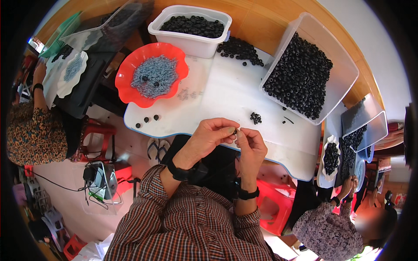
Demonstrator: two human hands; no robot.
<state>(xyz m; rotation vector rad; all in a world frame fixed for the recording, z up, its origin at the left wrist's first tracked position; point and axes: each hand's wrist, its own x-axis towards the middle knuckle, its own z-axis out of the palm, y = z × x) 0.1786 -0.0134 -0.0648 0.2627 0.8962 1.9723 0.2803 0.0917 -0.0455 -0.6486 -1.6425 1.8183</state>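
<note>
Just over the table's near edge, both hands meet with their fingertips together. A small dark piece (235, 131) shows between them, mostly hidden by the fingers; it looks like one of the round black parts on the table. My left hand (210, 135) pinches it between thumb and forefinger. From the other side, my right hand (251, 145) is closed with its thumb and finger at the same piece. A little heap of black parts (255, 118) lies just beyond my right hand. Near the left edge are three loose round black parts (146, 119).
On the white table (222, 93) stand a red wavy-rimmed bowl (124, 82) of small grey-blue pieces, a white tub (191, 47) of black parts and a tilted clear bin (342, 87) of black parts. More parts (239, 50) are heaped between. People sit working at both sides.
</note>
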